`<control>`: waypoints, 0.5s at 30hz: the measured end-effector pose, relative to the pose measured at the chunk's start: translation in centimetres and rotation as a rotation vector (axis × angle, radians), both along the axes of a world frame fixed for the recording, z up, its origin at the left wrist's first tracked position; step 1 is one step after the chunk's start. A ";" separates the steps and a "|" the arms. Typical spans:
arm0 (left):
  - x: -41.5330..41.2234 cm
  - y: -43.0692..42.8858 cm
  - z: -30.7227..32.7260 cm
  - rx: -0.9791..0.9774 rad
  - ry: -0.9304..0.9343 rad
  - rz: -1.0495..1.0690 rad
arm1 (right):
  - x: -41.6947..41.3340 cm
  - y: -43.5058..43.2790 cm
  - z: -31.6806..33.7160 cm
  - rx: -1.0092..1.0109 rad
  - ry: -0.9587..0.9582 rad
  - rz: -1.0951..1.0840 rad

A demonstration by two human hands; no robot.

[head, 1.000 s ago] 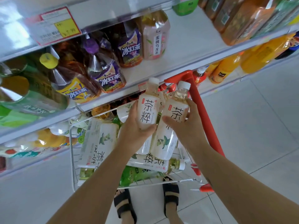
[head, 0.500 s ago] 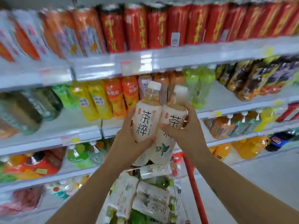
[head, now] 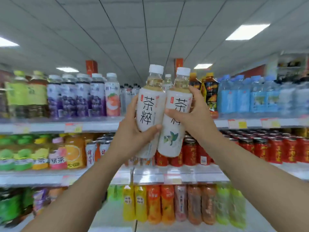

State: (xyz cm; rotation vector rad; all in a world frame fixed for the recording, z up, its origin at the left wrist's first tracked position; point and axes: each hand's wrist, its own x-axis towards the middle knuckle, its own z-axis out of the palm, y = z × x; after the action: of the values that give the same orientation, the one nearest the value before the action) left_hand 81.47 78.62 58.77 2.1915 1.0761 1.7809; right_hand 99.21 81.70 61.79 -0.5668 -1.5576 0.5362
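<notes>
Left hand (head: 132,138) grip wrapped round left bottle (head: 149,114); right hand (head: 195,118) grip wrapped round right bottle (head: 175,131); bottles upright, touching, raised before top shelf (head: 93,126).

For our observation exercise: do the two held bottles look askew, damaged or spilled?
Nothing stands out. The left hand grips a white-labelled plastic bottle, the right hand its twin; both capped, nearly upright, touching.

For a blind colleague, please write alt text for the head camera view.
The left hand and the right hand each hold up a white tea bottle with a white cap, the left bottle touching the right bottle, in front of shop shelves stocked with coloured drinks and red cans.
</notes>
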 end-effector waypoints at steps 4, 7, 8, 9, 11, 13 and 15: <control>-2.1 -0.7 4.3 0.108 0.036 0.038 | -2.1 -0.1 4.7 0.099 -0.006 -0.017; -3.6 0.0 6.9 0.170 0.039 0.062 | -3.7 0.2 7.6 0.188 -0.015 -0.038; -4.0 0.5 7.7 0.184 0.039 0.066 | -4.1 0.5 8.4 0.214 -0.023 -0.050; -4.4 1.3 8.4 0.195 0.040 0.067 | -4.5 0.9 9.2 0.238 -0.034 -0.069; -5.2 3.4 9.7 0.211 0.039 0.055 | -5.3 2.1 10.3 0.278 -0.055 -0.124; -5.9 5.9 10.6 0.224 0.009 0.032 | -6.1 3.7 11.1 0.309 -0.070 -0.192; -6.2 8.6 11.2 0.223 -0.033 -0.005 | -6.9 5.4 11.4 0.330 -0.090 -0.255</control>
State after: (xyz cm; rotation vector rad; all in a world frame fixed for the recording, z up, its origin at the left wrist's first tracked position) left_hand 75.23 87.18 69.94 2.2725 0.9038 2.0156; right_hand 92.28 87.14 73.16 -0.5294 -1.5880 0.0576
